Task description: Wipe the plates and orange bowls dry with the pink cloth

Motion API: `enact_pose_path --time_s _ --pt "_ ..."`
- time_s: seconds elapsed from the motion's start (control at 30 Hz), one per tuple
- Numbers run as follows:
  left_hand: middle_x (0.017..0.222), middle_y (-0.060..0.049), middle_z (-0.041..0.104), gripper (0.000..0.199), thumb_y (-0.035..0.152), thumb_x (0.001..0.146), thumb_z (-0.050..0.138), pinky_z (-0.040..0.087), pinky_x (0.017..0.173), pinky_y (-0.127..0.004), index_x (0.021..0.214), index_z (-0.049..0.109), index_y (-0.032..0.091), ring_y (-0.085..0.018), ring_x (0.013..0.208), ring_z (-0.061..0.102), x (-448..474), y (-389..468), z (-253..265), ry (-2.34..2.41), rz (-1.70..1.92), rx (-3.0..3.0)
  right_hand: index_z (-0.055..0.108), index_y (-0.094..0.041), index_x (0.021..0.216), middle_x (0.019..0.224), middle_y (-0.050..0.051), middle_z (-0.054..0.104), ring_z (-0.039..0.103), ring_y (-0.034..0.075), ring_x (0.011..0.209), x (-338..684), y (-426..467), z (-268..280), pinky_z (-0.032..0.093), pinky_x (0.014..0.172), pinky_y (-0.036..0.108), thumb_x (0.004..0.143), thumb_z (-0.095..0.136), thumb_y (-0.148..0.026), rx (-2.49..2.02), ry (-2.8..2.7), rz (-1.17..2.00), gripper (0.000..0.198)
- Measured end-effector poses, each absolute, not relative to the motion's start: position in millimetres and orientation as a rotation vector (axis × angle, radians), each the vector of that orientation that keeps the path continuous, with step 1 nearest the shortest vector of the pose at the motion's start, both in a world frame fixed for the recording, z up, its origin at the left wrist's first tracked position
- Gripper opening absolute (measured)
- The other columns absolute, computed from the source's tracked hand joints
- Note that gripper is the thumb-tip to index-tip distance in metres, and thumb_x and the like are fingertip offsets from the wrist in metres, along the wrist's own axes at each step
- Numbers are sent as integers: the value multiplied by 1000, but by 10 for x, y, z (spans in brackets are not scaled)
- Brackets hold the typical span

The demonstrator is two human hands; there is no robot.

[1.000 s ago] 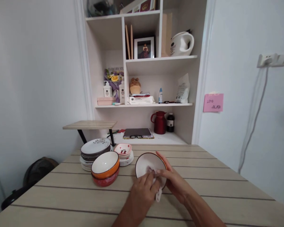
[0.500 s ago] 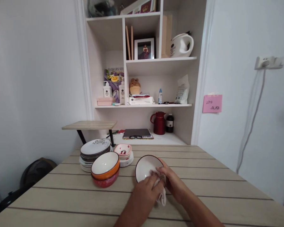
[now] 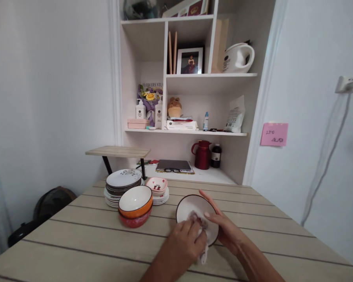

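A bowl [image 3: 184, 210] with a white inside and a dark rim is tilted towards me over the front part of the table. My right hand [image 3: 231, 231] holds its right side, the thumb over the rim and the fingers behind the outer wall. Inside the bowl, my left hand [image 3: 184, 239] presses a crumpled pale cloth [image 3: 204, 256] against the surface, its fingers bent around it. Part of the cloth hangs over the near rim. To the left, an orange bowl [image 3: 135, 199] with a white inside sits in a red patterned bowl [image 3: 135, 220].
Behind the stacked bowls stand a pile of plates [image 3: 123, 177] and small pink-rimmed dishes [image 3: 157, 184] on more plates. A small raised shelf [image 3: 117, 151] is at the back left. A laptop [image 3: 173, 165], glasses and a red jug [image 3: 202, 155] sit beyond the table.
The view has swung slightly left, so the scene sits further right. The bowl's opening faces me more, and my right thumb now reaches further over the rim. My left hand stays inside with the cloth.
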State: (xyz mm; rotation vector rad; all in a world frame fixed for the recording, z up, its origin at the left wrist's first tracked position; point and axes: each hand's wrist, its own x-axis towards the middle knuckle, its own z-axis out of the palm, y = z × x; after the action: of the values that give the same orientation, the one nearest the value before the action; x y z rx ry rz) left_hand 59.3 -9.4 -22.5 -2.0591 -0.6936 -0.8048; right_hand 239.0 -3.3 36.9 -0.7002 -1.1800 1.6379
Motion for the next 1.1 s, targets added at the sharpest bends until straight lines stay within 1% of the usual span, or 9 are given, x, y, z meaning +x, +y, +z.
enact_pose_path --time_s 0.1,0.23,0.4,0.47,0.6,0.8,0.9,0.97,1.1 --pt "125 -7 67 25 28 95 52 53 87 -32 117 63 21 -22 118 60 632 -99 -233 -722 -926 -2006 30 -37 150 111 4 70 66 24 91 2248 -61 350 47 86 40 74 74 -35 -607 -1087 1619 88" --pt "116 -9 71 32 16 98 38 56 84 -29 118 63 17 -18 103 68 671 -102 -237 -946 -1197 -1922 19 -40 152 90 0 70 65 21 78 1988 -78 257 49 76 35 65 82 -33 -507 -1021 1645 107" --pt "113 -10 72 33 12 96 38 57 87 -30 120 62 13 -19 103 68 650 -98 -245 -895 -1220 -1939 29 -41 148 83 -2 66 60 17 70 1771 -113 154 46 62 28 75 74 -37 -532 -866 1660 86" --pt "116 -11 71 34 12 96 39 57 88 -30 123 60 12 -20 105 68 646 -93 -241 -875 -1186 -1972 32 -39 147 81 -3 67 60 18 70 1795 -105 164 46 60 27 74 73 -37 -577 -850 1641 83" --pt "123 -11 67 37 17 98 41 58 86 -30 132 53 14 -20 109 66 618 -99 -191 -837 -1024 -2150 40 -33 144 90 -1 72 63 21 84 2026 -45 267 48 76 31 74 71 -38 -703 -982 1569 76" --pt "137 -1 59 32 28 98 49 49 99 -27 129 56 27 -16 122 56 530 -169 -84 -691 -863 -2338 54 -30 135 125 4 66 58 28 115 2480 -23 452 40 99 42 76 70 -43 -818 -1348 1499 62" --pt "131 0 62 25 31 96 53 46 101 -32 120 60 29 -16 121 56 528 -163 -91 -661 -791 -2306 60 -30 130 125 5 67 57 30 117 2564 -45 496 39 101 44 76 71 -45 -849 -1425 1542 57" --pt "129 -1 63 23 32 95 54 47 98 -34 117 61 28 -19 120 57 532 -140 -124 -683 -760 -2254 60 -30 129 124 5 68 58 30 115 2537 -45 488 39 101 45 79 69 -48 -861 -1393 1582 53" --pt "130 -4 63 21 29 94 55 49 91 -33 113 63 25 -22 119 58 534 -86 -214 -765 -820 -2131 53 -35 135 134 3 62 58 28 115 2384 15 381 39 102 44 83 61 -57 -776 -1152 1589 57"
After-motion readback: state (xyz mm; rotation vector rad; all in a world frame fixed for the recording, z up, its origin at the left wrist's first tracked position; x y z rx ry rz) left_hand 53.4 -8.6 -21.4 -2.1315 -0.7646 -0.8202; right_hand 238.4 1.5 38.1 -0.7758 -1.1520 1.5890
